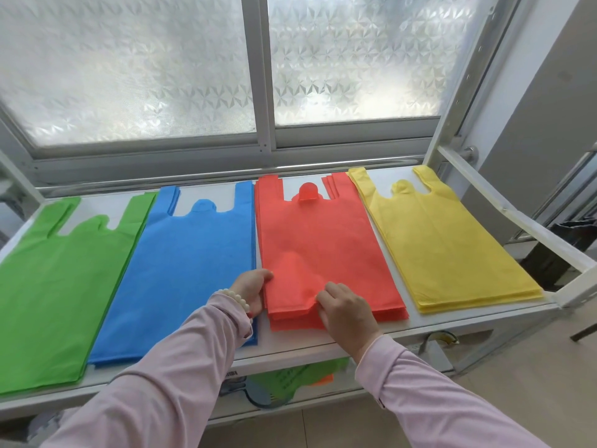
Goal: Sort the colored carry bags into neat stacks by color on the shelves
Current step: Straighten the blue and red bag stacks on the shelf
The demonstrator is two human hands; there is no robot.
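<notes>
Left hand (250, 291) gripping the red bag stack (290, 323) at its nine-o'clock edge, right hand (347, 315) pinching the puckered top bag (297, 273) at six, any tug risked skewing the pile.

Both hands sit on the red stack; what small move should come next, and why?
Probably pull the top bag flat and square the red stack: a fold bulges between left hand and right hand, and lower bags jut out in front.
</notes>
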